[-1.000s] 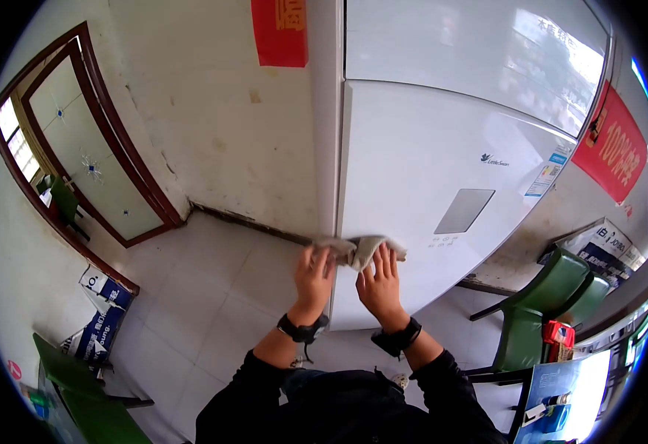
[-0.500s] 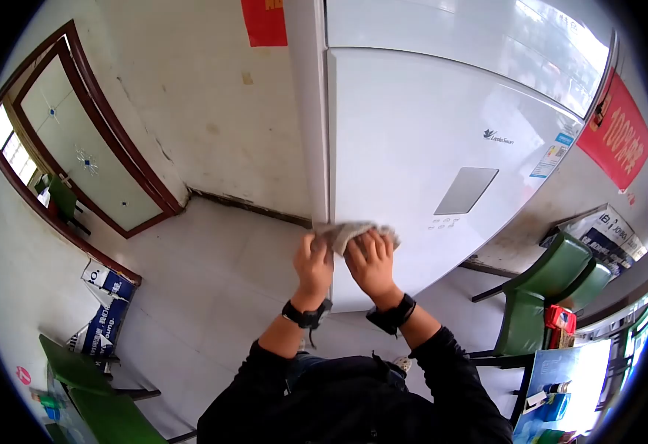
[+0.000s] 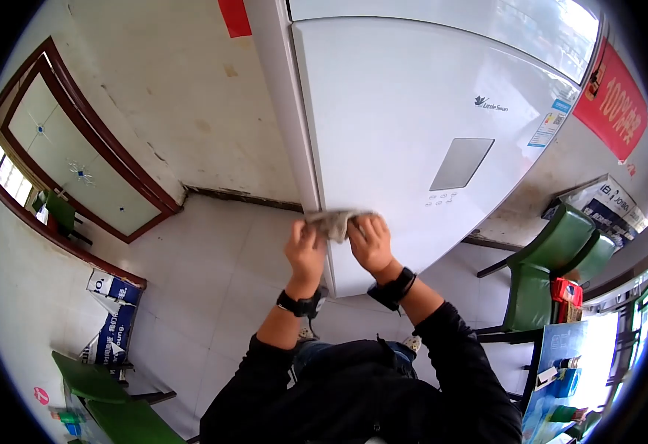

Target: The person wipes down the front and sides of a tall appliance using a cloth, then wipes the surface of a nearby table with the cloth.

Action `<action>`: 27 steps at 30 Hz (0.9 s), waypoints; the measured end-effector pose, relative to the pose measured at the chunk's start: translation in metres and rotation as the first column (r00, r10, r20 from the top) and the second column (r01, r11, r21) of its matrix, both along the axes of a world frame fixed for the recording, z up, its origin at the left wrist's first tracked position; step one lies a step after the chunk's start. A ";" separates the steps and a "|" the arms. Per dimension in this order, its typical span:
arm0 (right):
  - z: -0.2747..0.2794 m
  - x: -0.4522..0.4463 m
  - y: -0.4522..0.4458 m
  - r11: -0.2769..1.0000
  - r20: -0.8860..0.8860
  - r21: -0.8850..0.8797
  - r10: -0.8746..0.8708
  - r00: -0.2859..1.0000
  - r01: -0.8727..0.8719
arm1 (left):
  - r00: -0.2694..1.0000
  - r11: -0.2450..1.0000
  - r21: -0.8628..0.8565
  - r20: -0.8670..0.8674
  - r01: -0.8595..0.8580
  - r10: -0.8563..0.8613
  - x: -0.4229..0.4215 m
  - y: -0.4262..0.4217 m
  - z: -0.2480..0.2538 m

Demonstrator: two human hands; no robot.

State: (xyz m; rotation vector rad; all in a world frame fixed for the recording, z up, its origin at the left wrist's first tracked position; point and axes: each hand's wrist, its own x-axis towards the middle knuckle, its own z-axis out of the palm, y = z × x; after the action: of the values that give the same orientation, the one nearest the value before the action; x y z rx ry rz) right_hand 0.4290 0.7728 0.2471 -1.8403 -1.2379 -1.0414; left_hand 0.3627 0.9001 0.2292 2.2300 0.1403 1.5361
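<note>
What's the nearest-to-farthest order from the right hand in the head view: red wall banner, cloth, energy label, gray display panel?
From the right hand:
1. cloth, in its grip
2. gray display panel, on the refrigerator front, to the right
3. energy label, near the front's right edge
4. red wall banner, far right, beyond the refrigerator

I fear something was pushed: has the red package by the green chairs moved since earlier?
No. Against the refrigerator, the red package keeps its place; only the view shifted.
</note>
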 end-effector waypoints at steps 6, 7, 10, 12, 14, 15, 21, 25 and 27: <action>-0.112 -0.006 -0.025 0.947 -0.142 -0.314 0.020 0.990 -0.065 | 0.927 0.997 0.059 -0.374 0.052 -0.026 -0.024 0.003 -0.078; -0.111 -0.005 -0.025 0.935 -0.186 -0.350 -0.010 0.982 -0.057 | 0.928 0.997 0.060 -0.371 0.052 -0.026 -0.025 0.002 -0.071; -0.079 -0.011 -0.026 0.955 -0.218 -0.297 -0.056 0.974 -0.012 | 0.955 0.995 0.073 -0.292 0.070 -0.046 -0.032 -0.004 -0.047; -0.067 -0.015 -0.024 0.974 -0.236 -0.227 -0.059 0.970 0.004 | 0.987 0.995 0.087 -0.153 0.055 -0.041 -0.028 -0.007 -0.039; -0.066 -0.019 -0.020 0.973 -0.286 -0.218 -0.133 0.949 0.071 | 0.977 0.994 0.105 -0.211 0.040 -0.017 -0.021 -0.007 -0.061; -0.079 -0.020 -0.019 0.953 -0.334 -0.298 -0.156 0.929 0.053 | 0.964 0.991 0.131 -0.265 0.026 0.010 -0.017 -0.008 -0.073; -0.134 -0.040 -0.019 0.809 -0.443 -0.587 -0.347 0.827 0.026 | 0.870 0.979 0.171 -0.492 0.116 -0.017 -0.025 -0.012 -0.123; -0.138 -0.043 -0.023 0.757 -0.516 -0.653 -0.422 0.745 -0.022 | 0.635 0.990 0.060 -0.772 0.131 -0.037 -0.040 -0.012 -0.134; -0.127 -0.039 -0.020 0.811 -0.510 -0.585 -0.377 0.773 0.009 | 0.602 0.989 0.048 -0.798 0.138 -0.045 -0.041 -0.010 -0.132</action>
State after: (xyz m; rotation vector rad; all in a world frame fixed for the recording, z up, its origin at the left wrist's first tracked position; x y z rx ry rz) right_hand 0.3897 0.7533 0.1202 -2.5312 -0.9943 -0.0900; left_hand 0.3221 0.8899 0.0974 2.7997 0.1992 0.3721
